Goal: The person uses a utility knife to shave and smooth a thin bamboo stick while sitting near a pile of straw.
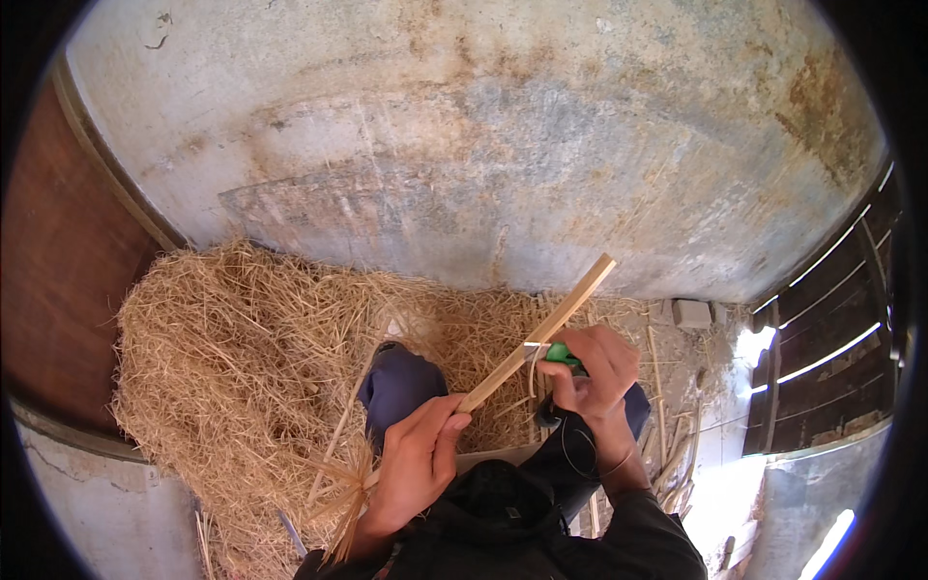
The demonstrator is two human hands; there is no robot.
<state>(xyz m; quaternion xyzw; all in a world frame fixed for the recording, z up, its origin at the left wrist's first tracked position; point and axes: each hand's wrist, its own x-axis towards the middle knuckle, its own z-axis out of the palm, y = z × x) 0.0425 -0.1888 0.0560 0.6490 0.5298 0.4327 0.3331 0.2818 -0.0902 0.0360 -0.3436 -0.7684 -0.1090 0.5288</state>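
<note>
My left hand (pixel 416 462) is closed around the lower end of a flat, pale wooden strip (pixel 568 302), which slants up and away to the right. In my right hand (pixel 597 369) is a knife with a green handle (pixel 561 356). Its short blade lies against the strip about midway along. A thin curled shaving (pixel 532 375) hangs beside the blade. Part of the knife handle is hidden by my fingers. Next to my left wrist is a tied bundle of thin tan strands (pixel 350 481).
A large heap of straw (pixel 242 358) lies to the left, below a stained wall (pixel 483 164). Loose sticks (pixel 672 454) lie on the ground at right, near a grey block (pixel 691 313). Dark slatted boards (pixel 822 348) stand at far right, a brown panel (pixel 68 261) at far left.
</note>
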